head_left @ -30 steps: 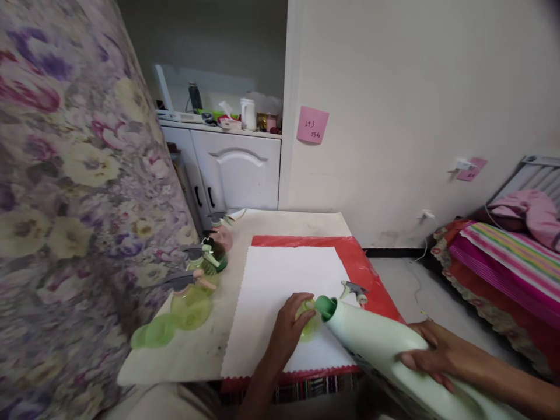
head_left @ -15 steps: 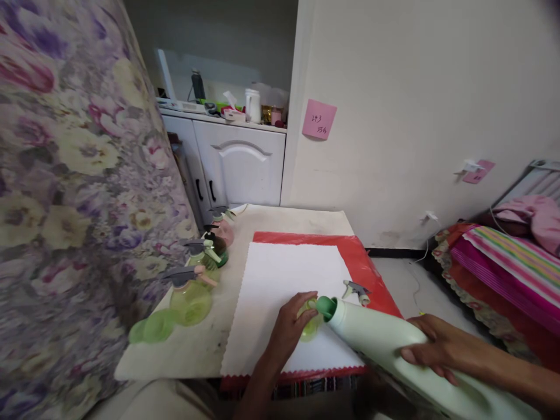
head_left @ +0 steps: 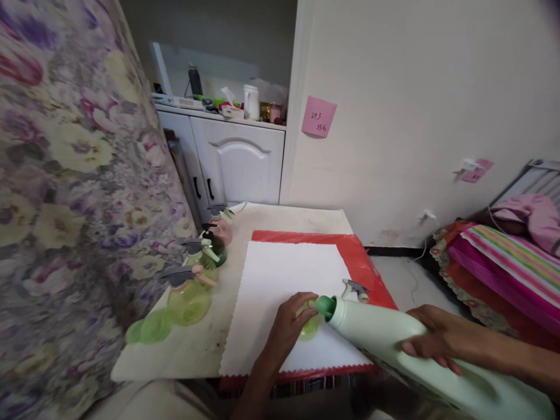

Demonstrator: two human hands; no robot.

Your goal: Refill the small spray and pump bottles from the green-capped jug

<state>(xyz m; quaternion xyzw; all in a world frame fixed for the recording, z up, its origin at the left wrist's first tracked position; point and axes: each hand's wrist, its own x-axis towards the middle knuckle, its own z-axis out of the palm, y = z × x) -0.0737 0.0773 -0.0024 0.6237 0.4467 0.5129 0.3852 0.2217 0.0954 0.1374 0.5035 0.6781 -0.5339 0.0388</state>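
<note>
Tilted jug (head_left: pixel 394 344) w/ green neck at mouth of small bottle (head_left: pixel 310 324), on white mat (head_left: pixel 289 291).

L hand (head_left: pixel 286 329) wrapped round small yellow-green bottle, fingers curled on it, holding it upright on mat near front edge. R hand (head_left: pixel 431 338) pressed on top of pale green jug, fingers spread over its body; jug leaned down-left, neck touching or just over bottle's mouth, can't tell which. Loose sprayer head (head_left: pixel 356 289) lying just beyond jug neck, at edge of mat and red sheet (head_left: pixel 367 262). Row of spray bottles (head_left: pixel 192 286) along table's (head_left: pixel 196 350) left side by floral curtain (head_left: pixel 65 204). Green lids (head_left: pixel 146 329) at near end of row. Pink note (head_left: pixel 319 116) on wall, white cabinet (head_left: pixel 236 163) behind.
</note>
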